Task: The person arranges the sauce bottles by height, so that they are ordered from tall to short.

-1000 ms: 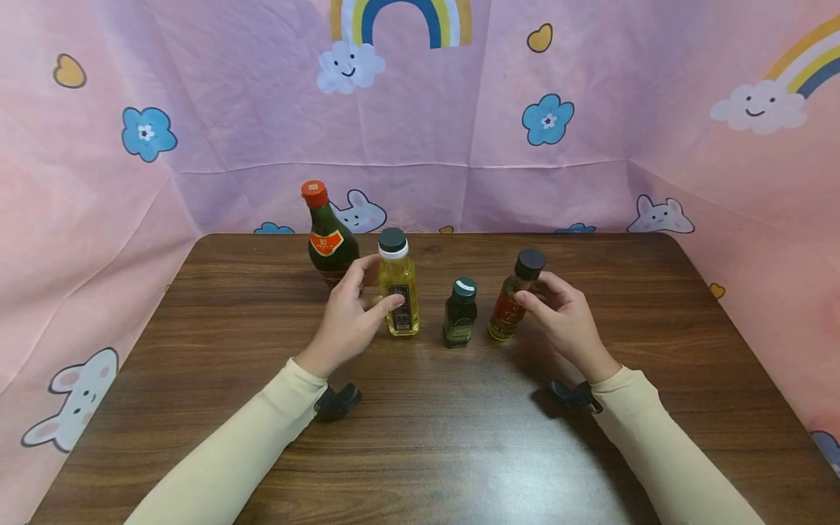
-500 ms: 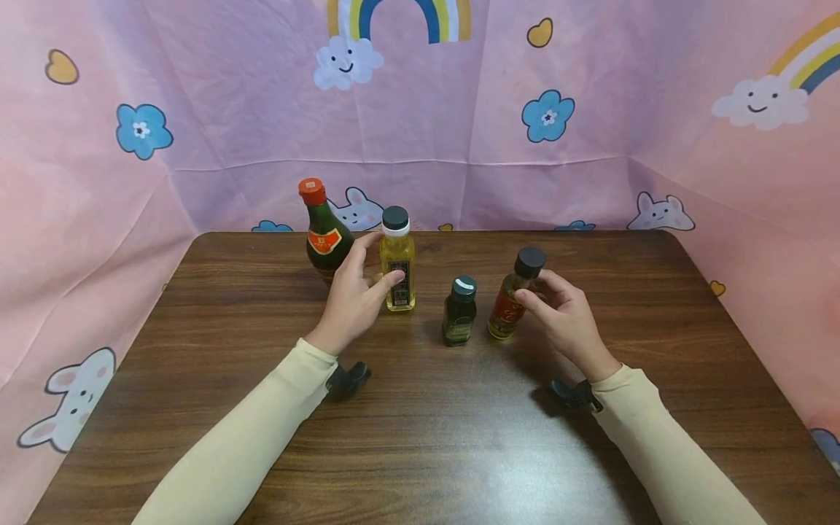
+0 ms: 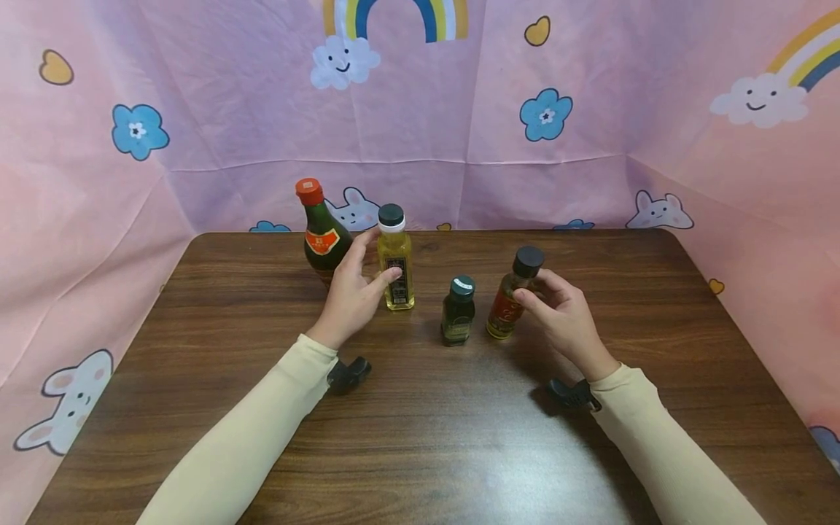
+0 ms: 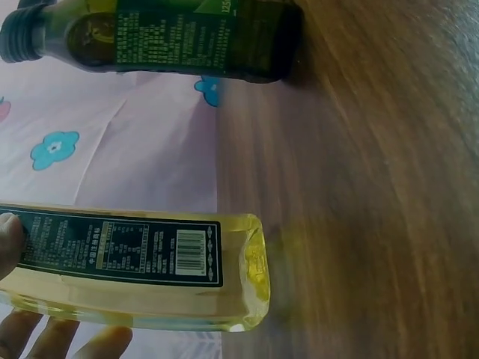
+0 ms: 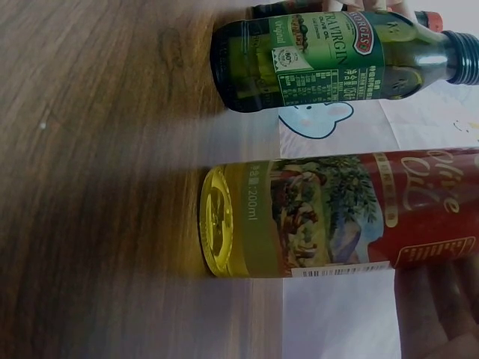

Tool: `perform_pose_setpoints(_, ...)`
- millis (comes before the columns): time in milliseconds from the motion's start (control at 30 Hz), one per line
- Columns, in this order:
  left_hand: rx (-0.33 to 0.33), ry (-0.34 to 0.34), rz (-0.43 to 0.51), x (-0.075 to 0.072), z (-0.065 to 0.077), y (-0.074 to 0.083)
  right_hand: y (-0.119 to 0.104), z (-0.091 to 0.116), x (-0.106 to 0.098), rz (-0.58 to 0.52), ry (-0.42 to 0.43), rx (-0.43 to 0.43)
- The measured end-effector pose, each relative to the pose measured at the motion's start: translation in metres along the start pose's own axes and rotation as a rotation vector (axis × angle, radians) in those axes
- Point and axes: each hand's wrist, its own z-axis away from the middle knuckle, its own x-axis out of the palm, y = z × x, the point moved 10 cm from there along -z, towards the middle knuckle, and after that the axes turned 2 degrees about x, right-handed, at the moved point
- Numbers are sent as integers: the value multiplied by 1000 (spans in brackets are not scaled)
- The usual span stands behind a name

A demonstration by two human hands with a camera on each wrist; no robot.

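My left hand (image 3: 352,295) grips a clear bottle of yellow oil (image 3: 396,270) with a dark cap, thumb on its dark label and fingers behind. In the left wrist view its base hangs close over the wood. At the right, my right hand (image 3: 566,317) holds a red-labelled olive oil bottle (image 3: 505,308) with a black cap, thumb in front. Between the two stands a small dark green olive oil bottle (image 3: 457,313), upright; its green label (image 5: 329,56) shows in the right wrist view. Behind my left hand is a taller green bottle (image 3: 324,240) with a red cap, partly hidden.
All the bottles are on or over a dark wooden table (image 3: 420,430). A pink printed cloth (image 3: 420,124) hangs along its back and sides. Black wrist straps (image 3: 572,394) stick out under both sleeves.
My left hand has moved the yellow oil bottle away from me, toward the back of the table, and then nearly stopped. The right hand and its bottle have stayed in place.
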Motion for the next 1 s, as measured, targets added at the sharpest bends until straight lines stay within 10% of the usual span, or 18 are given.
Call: perform_pose_setpoints(1000,-38,-94,-70,11,2,-14,-3,1,1,2,-8,4)
